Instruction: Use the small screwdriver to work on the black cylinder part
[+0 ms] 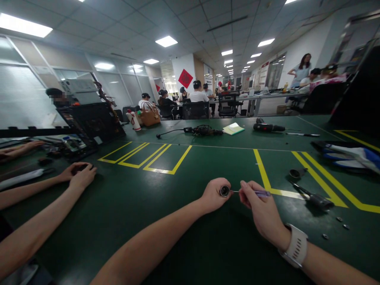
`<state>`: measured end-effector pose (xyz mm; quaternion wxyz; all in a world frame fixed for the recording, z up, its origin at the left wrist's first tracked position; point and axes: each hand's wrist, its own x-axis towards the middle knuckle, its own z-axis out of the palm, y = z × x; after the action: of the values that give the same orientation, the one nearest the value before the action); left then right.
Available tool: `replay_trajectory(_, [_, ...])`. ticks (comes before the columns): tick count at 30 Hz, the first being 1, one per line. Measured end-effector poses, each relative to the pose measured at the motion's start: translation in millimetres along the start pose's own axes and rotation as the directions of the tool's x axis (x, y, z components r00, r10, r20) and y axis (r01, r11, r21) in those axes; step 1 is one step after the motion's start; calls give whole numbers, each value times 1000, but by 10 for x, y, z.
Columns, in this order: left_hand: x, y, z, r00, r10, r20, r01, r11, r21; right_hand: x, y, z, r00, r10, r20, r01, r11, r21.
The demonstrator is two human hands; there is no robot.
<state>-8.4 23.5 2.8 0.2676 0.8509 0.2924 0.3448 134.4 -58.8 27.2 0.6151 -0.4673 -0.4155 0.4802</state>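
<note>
My left hand point(214, 196) is closed around a dark cylindrical connector part point(225, 191), its round open end facing me. In my right hand point(259, 206) is a small screwdriver point(263, 193) with a clear purple handle, held in a pinch. Its thin shaft points left and meets the side of the cylindrical part; the tip's exact contact is hidden. To the right of that hand lie a dark round clamp piece point(296, 173) and a dark connector shell point(321, 201). Several small metal pieces, among them one small ring point(325, 236), are scattered nearer to me.
Across the green table point(178, 237) run yellow tape outlines. Farther back lie a cable bundle point(203, 130), sticky notes point(234, 128), a power screwdriver point(268, 127) and a pen point(303, 134). Blue-white gloves point(347, 155) rest at right. At left, a co-worker's hands point(80, 175) hold something dark.
</note>
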Motion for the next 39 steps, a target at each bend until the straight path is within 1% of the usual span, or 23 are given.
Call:
replay_trajectory(3, [-4,-16,-7,1000,-2,7,2,1000,24,14,-3,-2,999,25,29,-26,1000,11])
replay_trajectory(6, [-1,-27,-8,999,12,31,-14,999,38,33,-17,10,998,55,14,-56,996,69])
replay_trajectory(10, [7,-30,-2,999,30,19,-30,999,25,68,-21,18,996,85,-10,-83,987,135])
replay_trajectory(13, [10,-28,4,1000,0,29,-1,999,38,101,12,7,995,98,-27,-92,983,156])
replay_trajectory(17, [9,-30,12,997,-43,58,39,997,71,121,54,-6,995,94,-41,-87,984,154])
replay_trajectory(25, [7,-19,-9,994,-51,102,41,995,96,108,71,-18,992,124,16,-125,984,128])
replay_trajectory(30, [5,-8,-14,991,-22,134,9,995,95,120,109,-60,990,142,12,-142,978,149])
replay_trajectory(34, [1,1,-15,989,-10,146,-6,994,111,97,83,-65,990,142,15,-142,980,136])
replay_trajectory(39, [-1,5,-9,992,-3,127,-13,992,126,84,30,-51,989,147,25,-149,982,118])
